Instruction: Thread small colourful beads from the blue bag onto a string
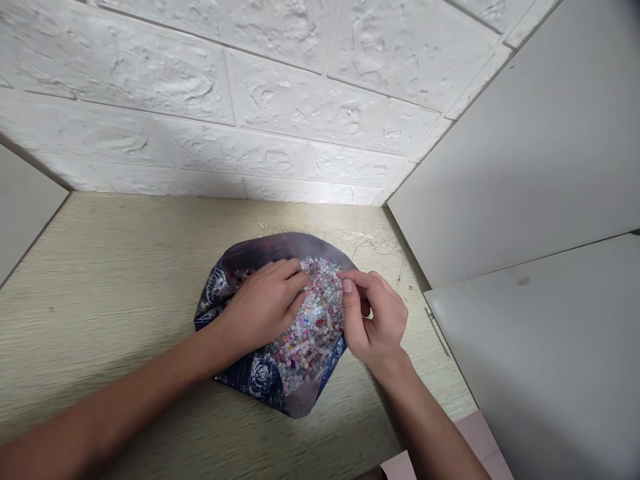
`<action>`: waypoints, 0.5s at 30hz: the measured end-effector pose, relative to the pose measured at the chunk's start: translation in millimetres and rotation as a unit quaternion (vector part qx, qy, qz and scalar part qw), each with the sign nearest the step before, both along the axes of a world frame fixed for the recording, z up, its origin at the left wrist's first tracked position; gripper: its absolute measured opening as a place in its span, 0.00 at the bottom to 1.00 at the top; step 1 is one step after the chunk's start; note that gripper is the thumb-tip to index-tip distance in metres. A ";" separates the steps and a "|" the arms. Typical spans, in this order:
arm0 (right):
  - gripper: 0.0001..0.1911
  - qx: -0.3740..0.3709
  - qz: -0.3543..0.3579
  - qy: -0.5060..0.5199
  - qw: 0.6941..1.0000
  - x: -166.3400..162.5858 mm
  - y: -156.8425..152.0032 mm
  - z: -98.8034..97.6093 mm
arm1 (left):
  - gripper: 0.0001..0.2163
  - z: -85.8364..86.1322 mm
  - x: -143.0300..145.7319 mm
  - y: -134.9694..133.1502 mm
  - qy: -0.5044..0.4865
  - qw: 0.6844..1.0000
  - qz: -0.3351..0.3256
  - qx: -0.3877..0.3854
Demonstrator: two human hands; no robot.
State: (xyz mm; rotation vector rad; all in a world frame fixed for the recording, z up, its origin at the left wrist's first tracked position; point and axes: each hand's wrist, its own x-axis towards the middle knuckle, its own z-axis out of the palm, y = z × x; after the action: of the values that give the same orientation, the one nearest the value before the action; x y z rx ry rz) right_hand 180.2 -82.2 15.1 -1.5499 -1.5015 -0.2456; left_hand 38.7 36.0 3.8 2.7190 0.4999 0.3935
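A heap of small mixed beads [311, 333], white, pink, clear and red, lies on a spread cloth [260, 377], dark blue with a floral print and a purplish-grey inner side. My left hand [265, 307] rests on the left part of the heap, with its fingers curled and pressing among the beads. My right hand [373, 320] sits at the heap's right edge, thumb and forefinger pinched together. Anything between those fingertips is hidden or too small to see.
The cloth lies on a pale wood-grain desk [150, 267], boxed in by a white brick-textured wall [250, 113] and white side panels [515, 147]. Fine loose threads [375, 243] lie behind the cloth. A pink sheet [465, 447] shows at the lower right.
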 end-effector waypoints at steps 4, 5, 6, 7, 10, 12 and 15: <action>0.10 0.006 -0.010 -0.001 1.000 -0.3 0.2 0.0 | 0.07 0.0 -0.3 0.0 -0.081 0.992 0.091 -0.021; 0.10 0.008 -0.011 -0.001 1.000 -0.4 0.4 -0.1 | 0.08 0.2 -0.5 -0.2 -0.100 0.989 0.104 -0.022; 0.10 0.009 -0.010 0.000 1.000 -0.5 0.5 -0.2 | 0.10 0.3 -0.8 -0.4 -0.116 0.987 0.106 -0.018; 0.10 0.009 -0.009 0.000 1.000 -0.5 0.7 -0.3 | 0.12 0.2 -1.2 -0.8 -0.130 0.986 0.100 -0.006; 0.10 0.013 -0.009 0.001 1.000 -0.7 1.0 -0.6 | 0.11 -1.2 -1.9 -2.1 -0.172 0.980 0.086 0.055; 0.10 0.016 -0.010 0.000 1.000 -0.8 1.1 -0.7 | 0.08 -3.0 -1.9 -2.7 -0.198 0.969 0.116 0.087; 0.10 0.017 -0.009 0.001 1.000 -0.7 1.1 -0.8 | 0.07 -5.5 -1.5 -2.8 -0.225 0.955 0.166 0.096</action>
State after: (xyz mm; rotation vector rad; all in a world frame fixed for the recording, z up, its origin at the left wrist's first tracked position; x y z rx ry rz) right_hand 179.5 -81.1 14.3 -1.5368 -1.4748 -0.2790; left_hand 37.2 33.2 -1.7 2.5941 0.8168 1.1710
